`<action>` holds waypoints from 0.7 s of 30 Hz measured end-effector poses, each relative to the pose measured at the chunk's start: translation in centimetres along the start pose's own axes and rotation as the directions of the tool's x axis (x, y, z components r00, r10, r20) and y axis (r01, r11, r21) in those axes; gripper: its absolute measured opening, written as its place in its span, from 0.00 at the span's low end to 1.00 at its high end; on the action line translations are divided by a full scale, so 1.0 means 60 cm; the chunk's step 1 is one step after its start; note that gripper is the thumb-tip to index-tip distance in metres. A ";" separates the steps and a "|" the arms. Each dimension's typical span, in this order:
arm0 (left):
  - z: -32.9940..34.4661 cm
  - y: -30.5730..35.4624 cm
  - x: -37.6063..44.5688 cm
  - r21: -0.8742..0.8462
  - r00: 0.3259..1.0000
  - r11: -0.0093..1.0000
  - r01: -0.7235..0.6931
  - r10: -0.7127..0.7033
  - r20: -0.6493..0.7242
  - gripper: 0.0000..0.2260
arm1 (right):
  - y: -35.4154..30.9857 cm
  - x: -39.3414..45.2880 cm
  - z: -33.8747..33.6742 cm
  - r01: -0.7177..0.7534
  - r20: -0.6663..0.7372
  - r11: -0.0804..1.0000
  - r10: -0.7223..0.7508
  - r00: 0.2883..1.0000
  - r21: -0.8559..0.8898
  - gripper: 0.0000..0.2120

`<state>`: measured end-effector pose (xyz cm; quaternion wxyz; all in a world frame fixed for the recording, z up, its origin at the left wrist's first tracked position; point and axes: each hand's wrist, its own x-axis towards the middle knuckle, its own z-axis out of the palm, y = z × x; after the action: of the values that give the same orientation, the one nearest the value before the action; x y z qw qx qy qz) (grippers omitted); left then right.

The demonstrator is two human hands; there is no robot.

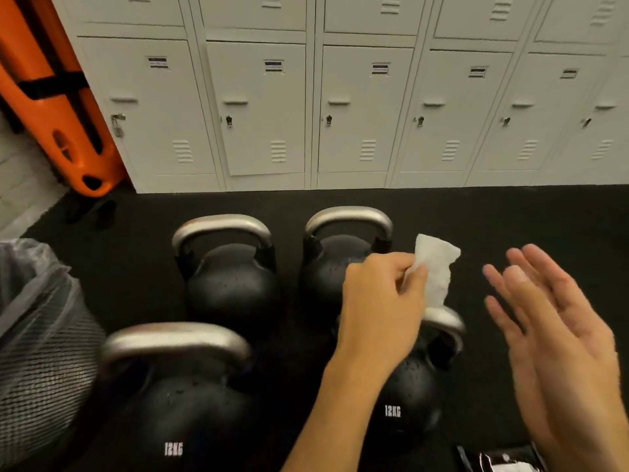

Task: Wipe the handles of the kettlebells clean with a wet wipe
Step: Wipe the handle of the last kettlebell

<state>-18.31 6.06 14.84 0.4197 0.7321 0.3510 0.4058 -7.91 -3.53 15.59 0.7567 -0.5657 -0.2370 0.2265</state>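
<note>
Left hand (381, 294) pinches wipe (434, 267) (hanging upright)

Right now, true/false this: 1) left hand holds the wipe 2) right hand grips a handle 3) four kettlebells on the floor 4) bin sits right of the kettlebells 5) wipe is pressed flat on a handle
1) True: the left hand pinches the wipe.
2) False: the right hand is open and empty, touching nothing.
3) True: four kettlebells, two marked 12KG.
4) False: the bin is on their left.
5) False: it is held up in the hand; contact with a handle cannot be confirmed.
</note>
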 end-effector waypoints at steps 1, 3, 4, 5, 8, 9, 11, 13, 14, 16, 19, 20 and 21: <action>0.015 0.002 -0.010 0.029 0.999 0.999 -0.038 0.038 -0.026 0.10 | -0.002 -0.004 0.000 -0.062 0.043 0.997 0.060 0.997 0.049 0.37; 0.044 0.007 -0.027 0.035 0.993 0.993 -0.115 0.115 -0.002 0.14 | -0.004 -0.010 0.008 -0.247 0.160 0.961 0.227 0.961 0.122 0.28; 0.059 0.013 -0.036 0.025 0.990 0.990 -0.140 0.139 0.027 0.15 | -0.002 -0.013 0.014 -0.330 0.210 0.934 0.298 0.931 0.139 0.24; 0.073 0.021 -0.047 0.009 0.988 0.989 -0.148 0.147 0.054 0.15 | 0.003 -0.018 0.018 -0.381 0.234 0.912 0.342 0.910 0.153 0.22; 0.091 0.022 -0.071 -0.107 0.981 0.985 -0.132 0.146 0.128 0.18 | 0.014 -0.023 0.028 -0.389 0.091 0.900 0.378 0.921 0.198 0.19; 0.087 0.014 -0.073 -0.154 0.972 0.978 -0.141 0.167 0.167 0.20 | 0.019 -0.020 0.028 -0.379 0.021 0.899 0.384 0.923 0.218 0.18; 0.073 -0.010 -0.077 -0.249 0.960 0.959 -0.137 0.190 0.205 0.22 | 0.028 -0.012 0.029 -0.337 -0.078 0.917 0.360 0.930 0.214 0.14; 0.056 -0.040 -0.078 -0.332 0.987 0.933 -0.142 0.159 0.025 0.18 | 0.040 -0.005 0.030 -0.190 -0.122 0.977 0.201 0.972 0.098 0.14; 0.050 -0.059 -0.076 -0.345 0.985 0.925 -0.158 0.124 -0.118 0.15 | 0.048 -0.005 0.032 -0.068 -0.103 0.997 0.065 0.993 -0.029 0.14; 0.042 -0.100 -0.068 -0.289 0.947 0.943 -0.163 0.068 -0.314 0.13 | 0.073 -0.009 0.035 0.202 0.052 0.921 -0.196 0.979 -0.333 0.17; 0.037 -0.156 -0.050 -0.354 0.957 0.935 -0.012 -0.092 -0.276 0.15 | 0.127 -0.007 0.040 0.509 0.449 0.631 -0.270 0.852 -0.585 0.18; 0.038 -0.172 -0.046 -0.444 0.963 0.895 0.046 -0.158 -0.218 0.15 | 0.142 -0.007 0.044 0.599 0.568 0.495 -0.232 0.789 -0.629 0.19; 0.039 -0.185 -0.044 -0.518 0.965 0.851 0.079 -0.196 -0.174 0.16 | 0.156 -0.005 0.048 0.671 0.653 0.361 -0.189 0.733 -0.648 0.22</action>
<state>-19.30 7.50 3.32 0.5838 0.5192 0.3279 0.5311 -10.63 0.85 7.28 0.3204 -0.7009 -0.6372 -0.0078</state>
